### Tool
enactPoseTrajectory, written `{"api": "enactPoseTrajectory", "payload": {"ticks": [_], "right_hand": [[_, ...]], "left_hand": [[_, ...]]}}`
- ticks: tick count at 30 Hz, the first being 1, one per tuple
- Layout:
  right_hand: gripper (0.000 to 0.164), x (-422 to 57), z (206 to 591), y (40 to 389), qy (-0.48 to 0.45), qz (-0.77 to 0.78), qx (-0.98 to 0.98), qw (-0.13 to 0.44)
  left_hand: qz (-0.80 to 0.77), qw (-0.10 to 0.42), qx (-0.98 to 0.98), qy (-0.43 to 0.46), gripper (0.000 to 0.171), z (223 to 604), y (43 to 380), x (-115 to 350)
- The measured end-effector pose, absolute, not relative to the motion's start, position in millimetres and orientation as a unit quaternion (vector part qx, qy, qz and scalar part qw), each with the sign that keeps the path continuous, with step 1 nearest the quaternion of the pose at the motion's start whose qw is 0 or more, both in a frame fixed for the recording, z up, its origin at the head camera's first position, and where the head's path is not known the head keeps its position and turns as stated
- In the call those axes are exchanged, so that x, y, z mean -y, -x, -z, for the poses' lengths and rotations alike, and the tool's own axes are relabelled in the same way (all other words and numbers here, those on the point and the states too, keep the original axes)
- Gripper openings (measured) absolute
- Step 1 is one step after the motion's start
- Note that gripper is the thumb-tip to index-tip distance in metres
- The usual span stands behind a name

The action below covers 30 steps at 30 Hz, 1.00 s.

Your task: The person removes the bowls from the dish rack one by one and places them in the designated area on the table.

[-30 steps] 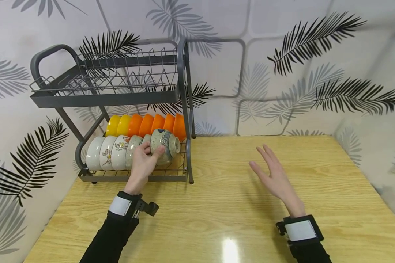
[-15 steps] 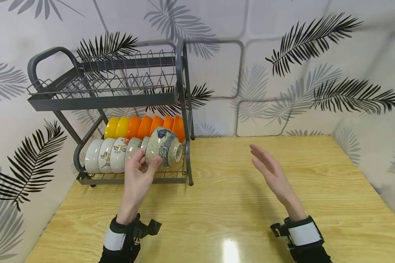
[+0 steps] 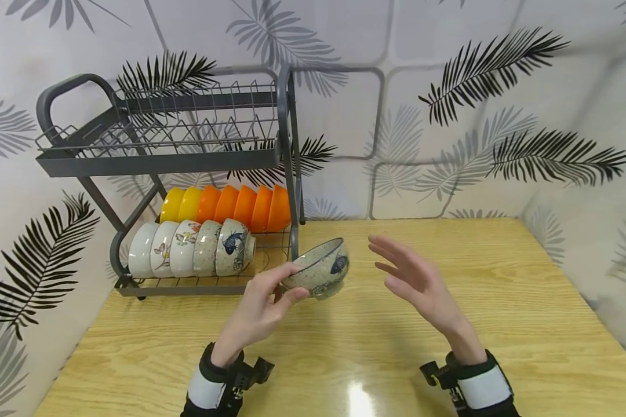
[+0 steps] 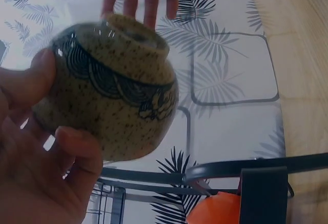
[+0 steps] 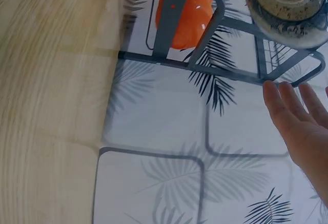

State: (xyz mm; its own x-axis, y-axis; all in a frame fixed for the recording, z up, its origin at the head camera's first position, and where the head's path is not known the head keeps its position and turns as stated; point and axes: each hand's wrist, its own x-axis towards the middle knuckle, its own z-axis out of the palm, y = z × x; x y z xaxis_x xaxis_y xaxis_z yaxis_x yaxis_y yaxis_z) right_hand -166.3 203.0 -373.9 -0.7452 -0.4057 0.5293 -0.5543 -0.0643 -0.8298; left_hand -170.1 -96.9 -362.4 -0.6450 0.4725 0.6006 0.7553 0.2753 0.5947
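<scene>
My left hand [image 3: 263, 304] pinches a speckled grey-green bowl [image 3: 320, 269] with a blue fish pattern by its left rim. The bowl is tilted, in the air just right of the rack's front corner. In the left wrist view, thumb and fingers grip the bowl [image 4: 113, 90] at one side, its foot ring facing up. My right hand [image 3: 422, 284] hovers to the right of the bowl, fingers extended and holding nothing. In the right wrist view, the fingers of the right hand [image 5: 302, 121] lie just below the bowl [image 5: 289, 8], apart from it.
A dark two-tier dish rack [image 3: 159, 165] stands at the left on the wooden table [image 3: 396, 359]. On its lower tier, white and speckled bowls [image 3: 182, 249] nest sideways in front, with orange and yellow bowls [image 3: 226, 205] behind. A patterned wall [image 3: 344, 127] rises behind the table.
My left hand has drawn the speckled bowl out of the rack, rightward and toward me, turning it more upright. My right hand has shifted slightly left toward it.
</scene>
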Motion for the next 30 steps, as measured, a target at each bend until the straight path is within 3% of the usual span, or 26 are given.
{"api": "enactPoseTrajectory", "payload": {"ticks": [8,22,26,30], "right_hand": [[0.066,-193,370,159,-0.384,-0.579,0.717,0.056],[0.033,-182,377,163,-0.444,-0.396,0.782,0.187],[0.032,-186,383,167,-0.459,-0.354,0.787,0.210],[0.029,-191,392,172,-0.449,-0.308,0.811,0.213]], "left_hand": [[0.391,0.147,0.790,0.449,0.023,361,170,89],[0.286,0.149,0.821,0.471,0.022,371,174,75],[0.270,0.120,0.839,0.457,0.021,376,175,70],[0.288,0.068,0.850,0.436,0.036,380,176,66]]}}
